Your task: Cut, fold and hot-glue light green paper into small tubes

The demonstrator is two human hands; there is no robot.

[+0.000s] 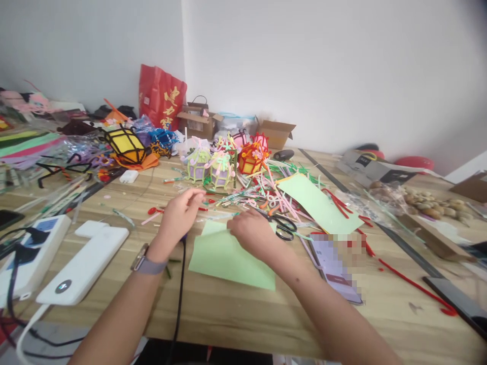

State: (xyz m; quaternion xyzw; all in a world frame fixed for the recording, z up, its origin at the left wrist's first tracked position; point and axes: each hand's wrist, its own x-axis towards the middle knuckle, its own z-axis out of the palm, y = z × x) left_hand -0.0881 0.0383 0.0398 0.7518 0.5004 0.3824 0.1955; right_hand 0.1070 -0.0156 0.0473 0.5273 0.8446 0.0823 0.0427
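Positioning paper seems underway: the right hand [251, 233] curls over the green sheet [228, 262], grip unclear; the left hand [180, 215], narrow, contents unclear, probably should steady it.

- Red bag [154, 99]: upright, beside cardboard box [197, 124].
- Power bank [85, 263]: white, cable [28, 329] attached.
- Power strip [40, 258]: left of power bank.
- Stones [437, 205]: piled, right side.

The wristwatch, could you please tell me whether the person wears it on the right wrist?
No, the wristwatch is strapped just behind the left hand.
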